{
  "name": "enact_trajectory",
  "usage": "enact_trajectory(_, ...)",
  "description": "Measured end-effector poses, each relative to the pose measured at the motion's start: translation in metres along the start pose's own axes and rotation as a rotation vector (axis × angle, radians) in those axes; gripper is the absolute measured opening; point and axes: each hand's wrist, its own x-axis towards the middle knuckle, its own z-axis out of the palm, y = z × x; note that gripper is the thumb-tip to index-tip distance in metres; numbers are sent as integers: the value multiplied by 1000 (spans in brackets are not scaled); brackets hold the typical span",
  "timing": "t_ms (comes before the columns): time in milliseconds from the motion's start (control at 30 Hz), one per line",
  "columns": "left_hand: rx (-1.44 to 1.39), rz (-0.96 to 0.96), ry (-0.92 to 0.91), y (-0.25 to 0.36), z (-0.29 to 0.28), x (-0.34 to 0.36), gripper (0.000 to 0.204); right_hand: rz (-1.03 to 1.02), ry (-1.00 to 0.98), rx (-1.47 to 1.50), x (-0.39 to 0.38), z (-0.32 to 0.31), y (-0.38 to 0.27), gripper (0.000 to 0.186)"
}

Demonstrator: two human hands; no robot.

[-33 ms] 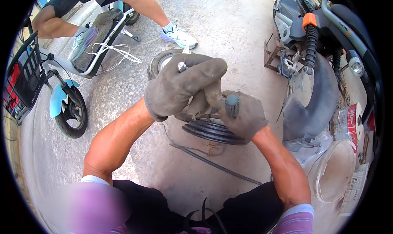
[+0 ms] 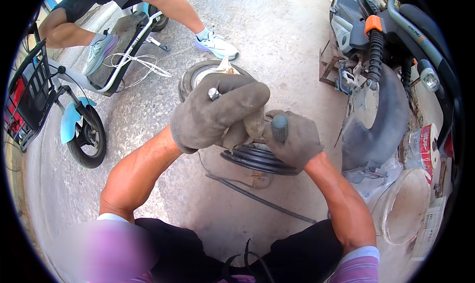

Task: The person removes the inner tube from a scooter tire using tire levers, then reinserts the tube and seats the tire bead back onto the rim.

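The left hand, in a grey work glove, was raised near the middle of the scene with its fingers curled into a fist; a shiny metal end showed at the upper part of the glove, but whatever else the fist held was hidden. Just to its right, the right hand, gloved alike, had its fingers wrapped around a ridged handle with a rounded blue-grey end pointing upward.

Beneath the two hands, on their near side, was a black grooved wheel; the right glove overlapped its right part, though whether they touched could not be told. On the far side of the left hand, partly covered by it, lay a tyre around a pale centre. A dark hose-like length ran across the ground nearer the person, slanting toward the right.

At the far left, another person's shoes showed, one on the deck of a scooter, the other on the ground. A white cord hung looped beside the deck, and the scooter had a light-blue mudguard and a black basket. On the right stood a motorcycle with a coiled spring; nearer were a red-and-white bucket and a pale round container.
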Motion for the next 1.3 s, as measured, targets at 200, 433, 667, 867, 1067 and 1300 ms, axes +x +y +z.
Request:
enact_trajectory(200, 51, 125, -145, -11, 3, -45, 57, 11, 2, -14, -3, -6, -5, 43)
enact_trajectory(433, -267, -73, -22, -22, -13, -17, 56, -15, -14, 8, -4, -3, -6, 47)
enact_trajectory(667, -456, -230, 17, -49, -25, 53, 61, -1, 115, 67, 2, 5, 0, 38)
enact_trajectory(867, -862, -428, -96, -119, -47, 108, 72, 112, -15, -34, 12, 0, 7, 45)
enact_trajectory(1067, -516, -262, 84, -62, -30, 76, 71, 143, -108, -28, 19, -10, -3, 49)
enact_trajectory(1300, -574, 157, -284, 12, -51, 13, 69, 72, 51, -73, 8, -3, -7, 44)
